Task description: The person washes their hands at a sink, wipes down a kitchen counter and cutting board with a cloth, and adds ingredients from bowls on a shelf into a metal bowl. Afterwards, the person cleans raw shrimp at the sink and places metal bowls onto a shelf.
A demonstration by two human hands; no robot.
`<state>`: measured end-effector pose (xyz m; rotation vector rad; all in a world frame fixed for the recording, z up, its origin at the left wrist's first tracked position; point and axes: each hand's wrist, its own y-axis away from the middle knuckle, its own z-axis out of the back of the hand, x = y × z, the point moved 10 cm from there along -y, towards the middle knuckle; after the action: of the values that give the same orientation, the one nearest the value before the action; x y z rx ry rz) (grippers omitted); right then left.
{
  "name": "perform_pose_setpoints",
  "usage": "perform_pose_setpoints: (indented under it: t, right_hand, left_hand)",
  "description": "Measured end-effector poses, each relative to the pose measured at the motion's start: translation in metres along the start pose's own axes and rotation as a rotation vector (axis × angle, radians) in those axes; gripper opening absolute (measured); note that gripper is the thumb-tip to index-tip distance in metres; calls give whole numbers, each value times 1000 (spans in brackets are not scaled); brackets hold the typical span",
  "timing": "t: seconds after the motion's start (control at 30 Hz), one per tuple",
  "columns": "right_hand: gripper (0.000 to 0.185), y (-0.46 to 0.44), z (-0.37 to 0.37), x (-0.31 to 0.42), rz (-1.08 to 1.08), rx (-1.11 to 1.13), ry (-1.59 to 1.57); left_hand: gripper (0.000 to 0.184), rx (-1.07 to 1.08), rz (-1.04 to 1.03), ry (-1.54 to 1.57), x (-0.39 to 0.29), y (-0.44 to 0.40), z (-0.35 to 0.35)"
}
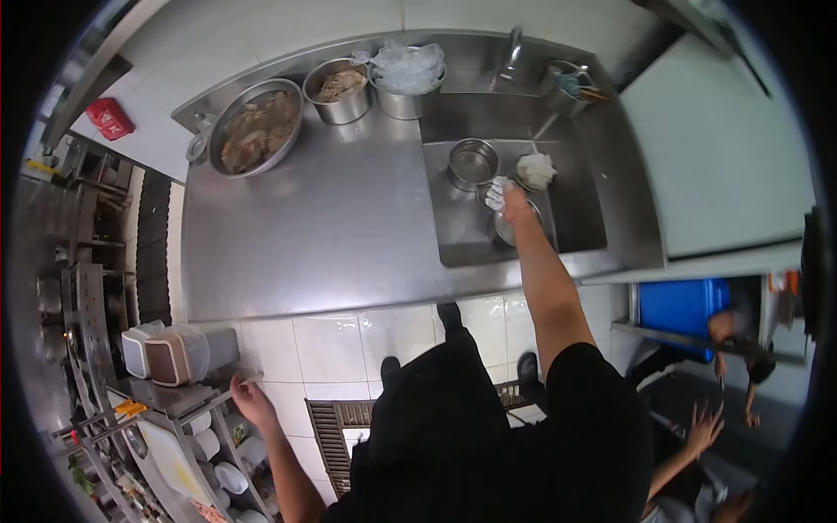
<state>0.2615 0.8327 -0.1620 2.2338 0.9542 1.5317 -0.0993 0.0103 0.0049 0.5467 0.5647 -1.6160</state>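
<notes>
Over the sink (582, 228), my right hand (516, 207) is closed on a crumpled white thing (498, 193), cloth or plastic, I cannot tell which. Just below this hand is a round metal bowl (504, 229), partly hidden by the hand and forearm. A deeper metal pot (473, 164) stands up and left of it, and a bunched white cloth-like wad (535, 172) lies to the right. Away from the counter, my left hand (251, 401) hangs low at the left with its fingers loosely apart, close to the shelf rack.
Along the wall stand a large basin of meat in liquid (257, 131), a pot of food (340, 91) and a pot topped with clear plastic bags (407, 74). A faucet (510, 61) rises behind the sink. Bins (179, 353) stand lower left; another person's hand (704, 429) shows lower right.
</notes>
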Motion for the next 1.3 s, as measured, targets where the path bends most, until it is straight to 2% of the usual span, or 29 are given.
perform_pose_setpoints:
  t: [0.03,0.07,0.1,0.17,0.2,0.23,0.27,0.33,0.47,0.57,0.67,0.73,0.8,0.9,1.0,1.07,1.13,1.17,1.27,1.3]
  right_hand:
    - [23,6,1,-15,-2,-120,114]
    - [20,-109,54,-63,-148,-100,172]
    - [17,-192,58,-66,-132,-9,220]
    - [16,-299,43,-44,32,56,823]
    - [23,-319,35,-39,173,38,1366]
    - [27,-330,30,-51,224,60,1643]
    - [32,-339,25,-62,290,72,1919]
    - [30,-345,10,-94,194,159,1946]
    - [38,-366,16,-83,272,52,1872]
    - [39,-318,-31,-47,494,209,1867]
    - [34,-210,-60,97,457,-67,1469]
    - [35,-186,-47,169,567,-207,1394]
    - [48,-126,-65,259,1203,-354,1132]
    - [66,-116,-105,297,1433,-240,1356]
    - [74,-170,-84,235,1196,9,1759]
    - [73,-165,-78,225,1183,-44,1746]
    - [72,-158,-83,218,1147,-140,1696]
    - [65,-149,-90,218,1134,-146,1632]
    - [47,-201,-78,180,619,47,969]
    - [43,-209,-75,168,495,93,793]
  left_hand:
    - [54,-19,-52,-37,8,16,15]
    - [54,31,-63,-223,-60,19,-31]
    - [54,6,-125,-261,-82,14,-54]
    - [54,-41,-184,-153,-158,15,-102]
    - [55,-46,-206,-122,-194,22,-112]
    - [56,7,-112,-62,-210,25,-126]
    - [55,10,-154,-69,-237,26,-142]
    - [55,18,-234,-66,-286,29,-171]
    - [49,81,-367,23,-387,25,-221]
    - [39,163,-440,123,-450,22,-274]
    - [33,456,-404,257,-513,26,-363]
    - [29,792,-221,558,-542,43,-440]
    - [32,1043,-28,723,-595,69,-499]
    - [38,1199,235,884,-626,90,-603]
    - [49,1185,372,865,-636,100,-688]
    - [54,1200,498,814,-639,106,-728]
    - [48,1141,436,738,-663,106,-730]
    - [46,1117,408,695,-670,104,-730]
    - [47,1183,520,1144,-670,103,-785]
    - [44,1187,488,1118,-665,107,-789]
